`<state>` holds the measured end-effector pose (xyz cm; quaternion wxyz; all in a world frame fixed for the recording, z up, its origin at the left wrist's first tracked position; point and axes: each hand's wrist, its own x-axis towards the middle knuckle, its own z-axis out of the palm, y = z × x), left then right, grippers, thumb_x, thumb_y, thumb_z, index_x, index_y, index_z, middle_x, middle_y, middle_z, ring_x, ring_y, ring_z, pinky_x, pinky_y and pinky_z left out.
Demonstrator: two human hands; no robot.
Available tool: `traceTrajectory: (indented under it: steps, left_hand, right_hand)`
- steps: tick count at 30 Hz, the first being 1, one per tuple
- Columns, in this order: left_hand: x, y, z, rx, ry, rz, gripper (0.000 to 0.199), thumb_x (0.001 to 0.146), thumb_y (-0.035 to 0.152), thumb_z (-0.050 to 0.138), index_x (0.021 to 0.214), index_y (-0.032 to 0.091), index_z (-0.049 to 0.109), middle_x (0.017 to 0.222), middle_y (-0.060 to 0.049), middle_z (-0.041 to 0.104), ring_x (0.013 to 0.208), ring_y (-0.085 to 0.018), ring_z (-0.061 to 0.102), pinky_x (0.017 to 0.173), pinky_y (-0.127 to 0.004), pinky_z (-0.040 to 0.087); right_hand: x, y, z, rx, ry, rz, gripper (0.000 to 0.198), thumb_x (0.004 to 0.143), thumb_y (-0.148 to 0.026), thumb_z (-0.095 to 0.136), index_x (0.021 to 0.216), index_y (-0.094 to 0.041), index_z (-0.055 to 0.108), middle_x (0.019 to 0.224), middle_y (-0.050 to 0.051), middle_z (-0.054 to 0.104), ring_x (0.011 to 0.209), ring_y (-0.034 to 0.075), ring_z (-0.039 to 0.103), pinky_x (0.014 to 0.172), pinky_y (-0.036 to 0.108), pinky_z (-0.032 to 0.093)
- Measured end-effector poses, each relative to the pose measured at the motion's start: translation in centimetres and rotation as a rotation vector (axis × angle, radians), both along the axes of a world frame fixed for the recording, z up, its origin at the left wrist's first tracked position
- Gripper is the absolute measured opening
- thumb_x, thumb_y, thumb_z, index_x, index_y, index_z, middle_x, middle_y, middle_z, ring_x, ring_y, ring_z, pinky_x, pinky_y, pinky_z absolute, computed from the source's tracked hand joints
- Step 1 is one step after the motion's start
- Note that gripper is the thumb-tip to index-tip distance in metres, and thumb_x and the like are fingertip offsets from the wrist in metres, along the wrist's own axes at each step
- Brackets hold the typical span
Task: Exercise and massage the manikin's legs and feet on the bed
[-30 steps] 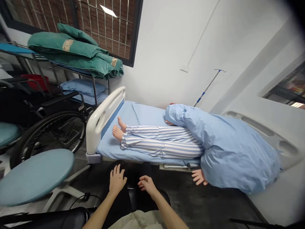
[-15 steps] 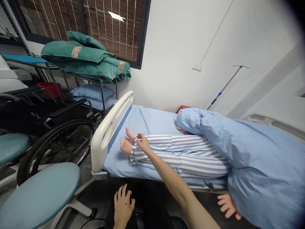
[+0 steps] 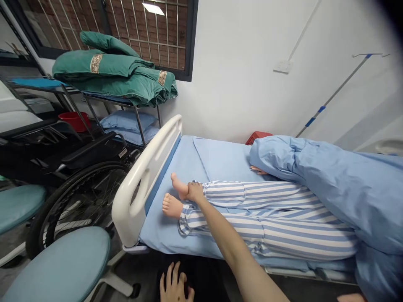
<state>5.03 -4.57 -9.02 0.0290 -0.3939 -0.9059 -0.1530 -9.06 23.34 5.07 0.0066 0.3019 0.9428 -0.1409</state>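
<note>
What looks like a manikin lies on the bed, its legs in blue-and-white striped trousers (image 3: 277,195). My right hand (image 3: 195,193) reaches across the near leg and is closed round the far ankle, just below the trouser cuff. The far foot (image 3: 179,184) points up beside my fingers. The near foot (image 3: 171,206) rests on the blue sheet (image 3: 217,157), untouched. Low in the view, off the near bed edge, my left hand (image 3: 174,285) hangs with fingers apart and holds nothing. A blue quilt (image 3: 327,180) covers the manikin's upper part, and one hand (image 3: 258,170) peeks out from under it.
A white footboard (image 3: 135,197) closes off the left bed end. A teal stool (image 3: 63,268) and a wheelchair (image 3: 85,201) stand to its left. Behind are a rack with folded green quilts (image 3: 116,75), a red bucket (image 3: 74,121) and a drip pole (image 3: 336,90).
My right hand has moved from over the shin onto the far ankle and closed on it. My left hand appears lower. The whole view has shifted slightly.
</note>
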Motion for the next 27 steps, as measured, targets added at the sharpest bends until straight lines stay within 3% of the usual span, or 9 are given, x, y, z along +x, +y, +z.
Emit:
traceTrajectory:
  steps: [5,9,13,16,18,20,22,25,27]
  left_hand:
    - [0.5,0.0,0.8,0.018,-0.022,-0.003,0.021,0.058,0.023,0.048,0.074,0.027,0.062,0.119,-0.002,0.049,0.115,-0.027,0.035,0.094,-0.048,0.023]
    - [0.8,0.2,2.4,0.09,-0.03,0.006,0.032,0.062,0.018,0.043,0.088,0.025,0.06,0.117,-0.003,0.051,0.114,-0.025,0.037,0.095,-0.046,0.025]
    - [-1.4,3.0,7.9,0.241,-0.001,0.035,0.042,0.071,0.017,0.034,0.109,0.017,0.049,0.117,-0.008,0.049,0.11,-0.02,0.041,0.092,-0.038,0.034]
    - [-4.8,6.8,13.1,0.29,0.108,-0.107,0.047,0.07,0.012,0.033,0.116,0.016,0.043,0.13,-0.007,0.036,0.122,-0.02,0.026,0.099,-0.038,0.025]
    - [-7.2,9.4,14.9,0.242,0.163,-0.185,0.054,0.065,0.01,0.037,0.119,0.016,0.041,0.134,-0.008,0.029,0.124,-0.024,0.02,0.099,-0.042,0.021]
    - [-8.7,11.6,14.8,0.155,0.168,-0.263,0.061,0.059,0.009,0.039,0.12,0.01,0.039,0.13,-0.013,0.035,0.123,-0.026,0.023,0.099,-0.045,0.019]
    - [-9.2,13.3,13.4,0.096,0.144,-0.308,0.064,0.055,0.009,0.039,0.12,0.004,0.038,0.124,-0.017,0.041,0.121,-0.028,0.027,0.099,-0.047,0.017]
    - [-8.3,15.1,11.6,0.092,0.037,-0.276,0.072,0.051,0.011,0.041,0.121,-0.002,0.032,0.125,-0.023,0.037,0.12,-0.031,0.026,0.099,-0.047,0.018]
    - [-7.6,16.0,11.5,0.13,-0.104,-0.244,0.078,0.05,0.012,0.043,0.124,-0.005,0.025,0.126,-0.024,0.034,0.12,-0.032,0.026,0.098,-0.045,0.022]
  right_hand:
    - [3.1,-0.5,-0.6,0.267,0.129,-0.011,0.054,0.058,-0.037,0.061,0.105,-0.014,0.046,0.105,0.013,0.048,0.102,0.025,0.037,0.095,0.039,0.008]
    - [4.5,-1.3,-0.2,0.217,0.066,0.027,0.063,0.061,-0.032,0.058,0.117,-0.016,0.036,0.116,0.014,0.04,0.11,0.026,0.029,0.095,0.042,0.001]
    - [4.9,-1.7,0.4,0.121,-0.022,0.048,0.072,0.06,-0.034,0.057,0.124,-0.016,0.029,0.123,0.015,0.034,0.115,0.028,0.025,0.095,0.044,0.002]
    - [4.8,-1.6,0.4,0.076,-0.048,0.056,0.075,0.059,-0.037,0.057,0.125,-0.016,0.028,0.126,0.016,0.031,0.117,0.029,0.023,0.095,0.045,0.003]
    - [4.7,-1.5,0.1,0.058,-0.049,0.054,0.076,0.06,-0.039,0.057,0.125,-0.015,0.028,0.127,0.017,0.03,0.118,0.03,0.021,0.095,0.046,0.003]
    - [4.7,-1.3,-0.2,0.047,-0.045,0.062,0.074,0.062,-0.039,0.056,0.126,-0.015,0.027,0.129,0.017,0.029,0.119,0.03,0.021,0.095,0.046,0.003]
    - [4.7,-0.7,-0.2,0.032,-0.05,0.099,0.071,0.064,-0.036,0.055,0.126,-0.017,0.027,0.129,0.017,0.029,0.12,0.029,0.02,0.095,0.048,0.003]
    - [4.6,0.7,0.4,-0.056,-0.088,0.169,0.069,0.06,-0.03,0.059,0.123,-0.019,0.033,0.129,0.016,0.031,0.12,0.03,0.021,0.094,0.051,0.005]
    - [4.3,1.7,1.2,-0.152,-0.103,0.2,0.063,0.057,-0.026,0.061,0.117,-0.019,0.042,0.125,0.015,0.038,0.117,0.031,0.027,0.093,0.052,0.012]
